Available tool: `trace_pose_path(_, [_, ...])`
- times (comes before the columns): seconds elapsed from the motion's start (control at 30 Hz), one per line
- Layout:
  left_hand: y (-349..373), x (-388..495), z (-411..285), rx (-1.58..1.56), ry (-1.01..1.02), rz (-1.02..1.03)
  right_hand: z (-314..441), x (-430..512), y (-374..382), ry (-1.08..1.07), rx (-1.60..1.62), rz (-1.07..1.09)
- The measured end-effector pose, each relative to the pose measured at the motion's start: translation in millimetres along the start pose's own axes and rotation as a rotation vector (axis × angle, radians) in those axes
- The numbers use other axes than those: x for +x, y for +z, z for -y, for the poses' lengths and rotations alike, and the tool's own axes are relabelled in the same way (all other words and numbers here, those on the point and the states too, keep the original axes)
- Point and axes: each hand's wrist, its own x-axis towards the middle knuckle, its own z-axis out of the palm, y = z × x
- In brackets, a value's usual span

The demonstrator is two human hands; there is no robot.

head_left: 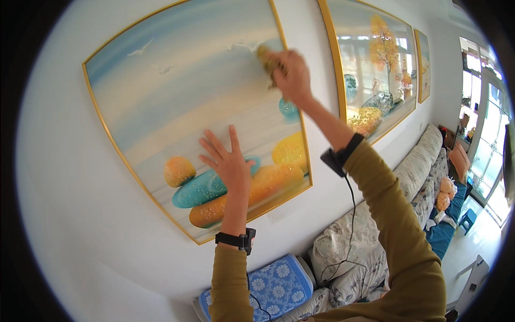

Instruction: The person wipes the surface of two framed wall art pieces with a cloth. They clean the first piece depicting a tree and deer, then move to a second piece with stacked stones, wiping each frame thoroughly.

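A large painting point(181, 100) in a thin gold frame hangs on the white wall before me. It shows birds, a pale sky and coloured stones. My right hand point(293, 76) grips a bunched yellowish-brown cloth point(265, 58), blurred, against the painting's upper right part beside the frame. Lower down, my left hand point(227, 161) lies flat on the picture surface with its fingers spread, over the painted teal and orange stones. It holds nothing. Each wrist wears a black strap with a small device.
Further right hang a second glossy framed picture point(378, 72) and a smaller one point(423, 66). Below stands a sofa with floral cushions point(346, 237) and a blue patterned towel point(277, 281) over its armrest. Black cables point(353, 217) dangle from my wrists. A blue stool point(468, 220) stands near the glass doors.
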Motion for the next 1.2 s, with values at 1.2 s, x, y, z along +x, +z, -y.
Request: trace_pose_path(1.2, [24.7,-3.7,10.2,-0.022,0.051,-0.142,164.5,74.7,153.5,-0.387,0.128,-0.16])
